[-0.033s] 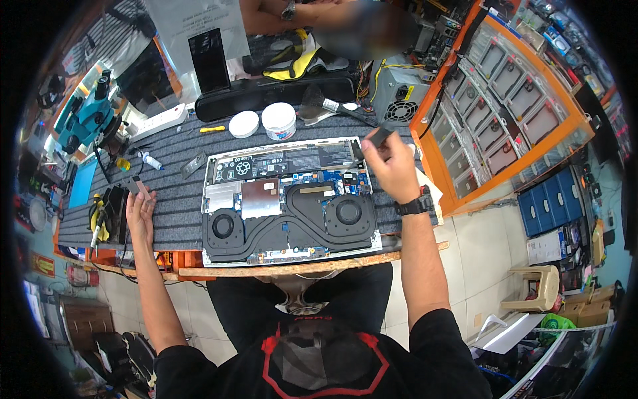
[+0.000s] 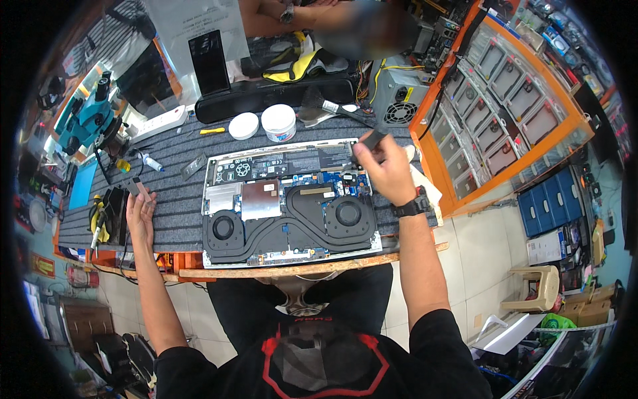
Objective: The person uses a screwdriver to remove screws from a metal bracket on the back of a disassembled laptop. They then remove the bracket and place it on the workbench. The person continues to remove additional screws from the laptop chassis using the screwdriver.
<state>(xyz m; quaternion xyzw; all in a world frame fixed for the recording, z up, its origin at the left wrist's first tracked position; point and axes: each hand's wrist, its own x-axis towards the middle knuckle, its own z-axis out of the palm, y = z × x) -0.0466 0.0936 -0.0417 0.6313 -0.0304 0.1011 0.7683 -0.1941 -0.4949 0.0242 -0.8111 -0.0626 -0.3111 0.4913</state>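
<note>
An opened laptop lies bottom-up on the grey ribbed mat, showing two fans, dark heat pipes and a battery along its far edge. My right hand, with a black wristwatch, hovers over the laptop's far right corner and grips a small dark tool, its tip pointing down at the board. My left hand lies flat on the mat to the left of the laptop. Its fingertips touch a small grey piece.
Beyond the laptop stand a white tub, a white lid, a brush and a long black bar. A teal microscope and hand tools sit left. An orange drawer cabinet stands right. Another person's arm is at the top.
</note>
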